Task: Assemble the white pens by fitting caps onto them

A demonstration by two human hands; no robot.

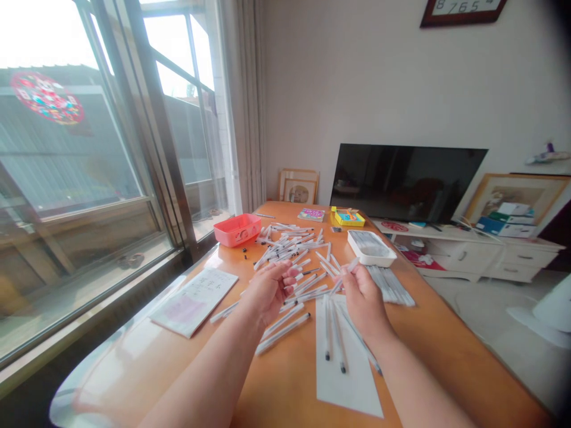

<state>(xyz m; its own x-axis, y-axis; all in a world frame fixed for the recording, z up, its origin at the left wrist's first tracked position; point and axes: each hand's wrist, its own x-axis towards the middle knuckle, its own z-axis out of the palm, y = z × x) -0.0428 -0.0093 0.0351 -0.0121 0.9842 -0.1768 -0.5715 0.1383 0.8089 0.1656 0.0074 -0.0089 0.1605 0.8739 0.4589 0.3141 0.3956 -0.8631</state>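
Note:
My right hand has thumb and fingers closed on a clear-barrelled pen, its tip pointing up and away. Below it, a few pens with dark ends lie across a white sheet of paper. My left hand hovers over the scattered pens with its fingers curled in and thumb against them; whatever they hold, if anything, is hidden. A loose pile of pens spreads over the middle of the wooden table, several lying close by my left wrist.
A red plastic basket stands beyond the pile. On the right are a white tray and a row of pens. A notebook lies at left; a yellow box and a colourful booklet sit at the far end.

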